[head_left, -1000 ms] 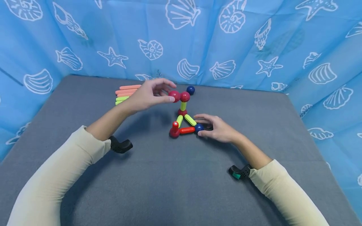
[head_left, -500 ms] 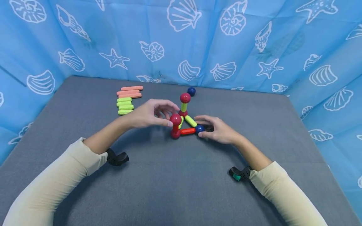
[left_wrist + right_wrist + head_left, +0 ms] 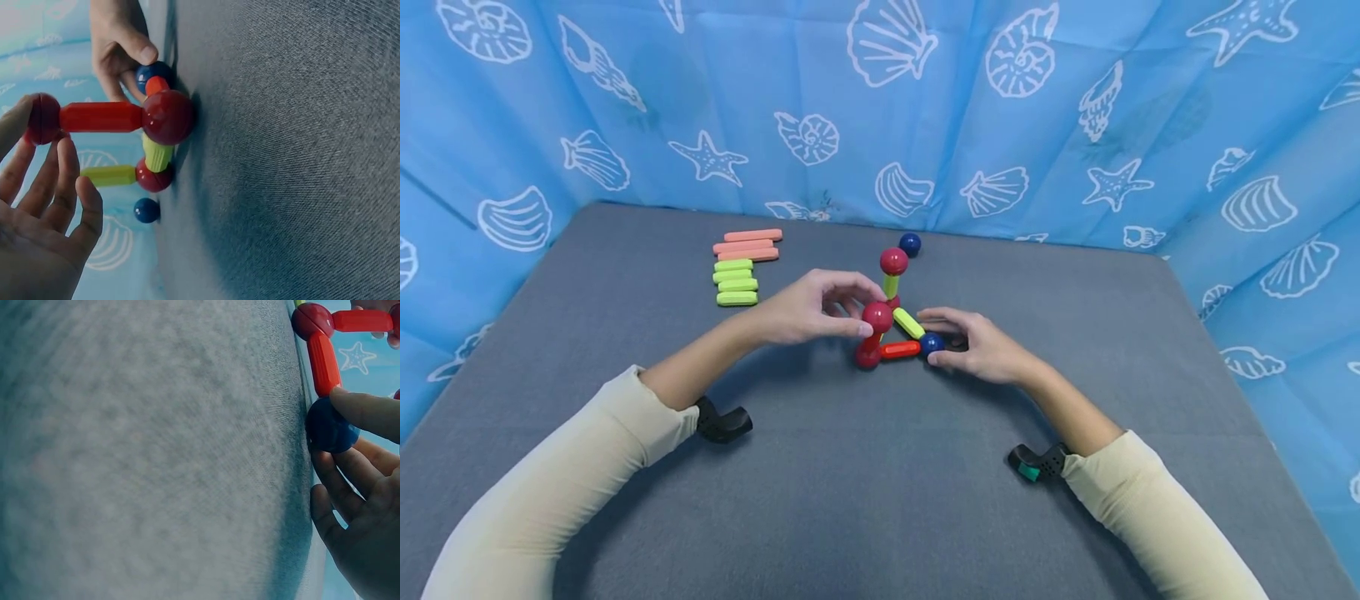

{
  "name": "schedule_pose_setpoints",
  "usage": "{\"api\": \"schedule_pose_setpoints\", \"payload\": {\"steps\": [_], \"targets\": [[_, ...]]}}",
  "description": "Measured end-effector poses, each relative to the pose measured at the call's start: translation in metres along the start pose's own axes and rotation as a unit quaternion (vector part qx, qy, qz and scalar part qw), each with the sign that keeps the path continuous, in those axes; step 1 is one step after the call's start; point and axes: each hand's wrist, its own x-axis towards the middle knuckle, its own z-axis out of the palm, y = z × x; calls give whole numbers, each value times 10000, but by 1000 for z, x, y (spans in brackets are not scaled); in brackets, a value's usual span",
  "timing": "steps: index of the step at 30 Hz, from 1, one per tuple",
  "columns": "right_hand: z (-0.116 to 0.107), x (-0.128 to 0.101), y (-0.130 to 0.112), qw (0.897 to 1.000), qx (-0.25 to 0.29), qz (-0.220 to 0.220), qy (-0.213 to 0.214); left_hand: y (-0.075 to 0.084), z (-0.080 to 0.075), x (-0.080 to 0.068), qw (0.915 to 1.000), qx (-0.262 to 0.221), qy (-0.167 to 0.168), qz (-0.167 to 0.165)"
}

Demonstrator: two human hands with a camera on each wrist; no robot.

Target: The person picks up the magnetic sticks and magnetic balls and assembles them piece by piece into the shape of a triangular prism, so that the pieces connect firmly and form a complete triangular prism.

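Note:
Between the thumb and fingers of my left hand (image 3: pixel 811 310) is a red ball (image 3: pixel 877 316). It sits atop a red rod (image 3: pixel 101 117), which rises from a lower red ball (image 3: pixel 868 357) on the table and leans slightly right in the head view. My right hand (image 3: pixel 981 346) pinches a blue ball (image 3: pixel 932 343) at the triangle's right corner. A lying red rod (image 3: pixel 900 350) joins the blue ball to the lower red ball. A yellow-green rod (image 3: pixel 908 322) runs to the back corner, where an upright yellow-green rod (image 3: pixel 891 287) bears another red ball (image 3: pixel 893 261).
A loose blue ball (image 3: pixel 910 244) lies behind the structure. To the left lie several yellow-green rods (image 3: pixel 737 284) and a few salmon rods (image 3: pixel 752 236). A blue shell-print curtain (image 3: pixel 820 75) hangs behind the grey table (image 3: pixel 880 500).
My left hand has brought the red ball down from beside the back red ball onto the upright red rod, then tipped it slightly right. My right hand stays at the blue ball.

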Motion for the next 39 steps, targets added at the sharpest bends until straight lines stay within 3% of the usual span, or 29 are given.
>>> {"api": "schedule_pose_setpoints", "payload": {"steps": [7,9,11,15,19,22,26,39], "targets": [[0,-1,1,10000,24,-17,-5,2,-8,-5,9999,73,45,-118],[0,-1,2,10000,27,-33,-11,3,-19,-10,9992,141,343,-129],[0,-1,2,10000,6,-45,-21,-1,-35,-16,9957,301,859,-157],[0,-2,2,10000,-19,-39,-18,-23,-71,-31,9735,847,2054,-539],[0,-2,4,10000,-23,-4,-21,-53,-96,-50,9434,1537,2699,-1163],[0,-2,5,10000,-7,-4,-21,-70,-106,-62,9279,1974,2843,-1387],[0,-3,6,10000,9,-18,-22,-84,-114,-69,9201,2226,2895,-1419],[-1,-2,6,9999,19,-124,7,-88,-121,-74,9225,2330,2487,-1811]]}}
